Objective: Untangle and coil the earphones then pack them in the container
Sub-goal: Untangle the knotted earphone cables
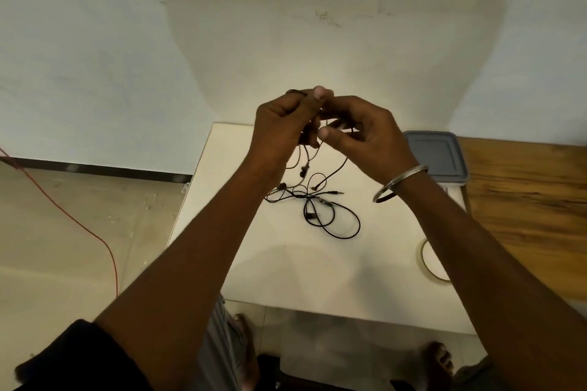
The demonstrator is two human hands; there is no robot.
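Pale wall fills the upper half of the view, and below it a small white table (286, 263) stands against a wooden table (524, 200) on its right side. Both hands are raised above the white table, close together and touching at the fingertips. The left hand (279, 127) is curled into a loose fist around a bunch of black earphones cable (320, 206), with a loop of the wire showing above its knuckles. The right hand (362, 133) pinches a thin part of the same cable between thumb and fingers, the other fingers bent but not clenched. A metal bangle (400, 182) sits on the right wrist.

From the hands the cable hangs down to the tabletop, where the rest lies in a tangled heap of loops in the middle of the white table, with small earbuds and a plug visible among the strands. The container (444, 155), grey-lidded and closed, sits at the far right edge of the white table, well apart from the tangle. A roll of tape (424, 259) lies near the right edge, partly hidden by the right forearm. On the floor to the left runs a red cord (76, 222)
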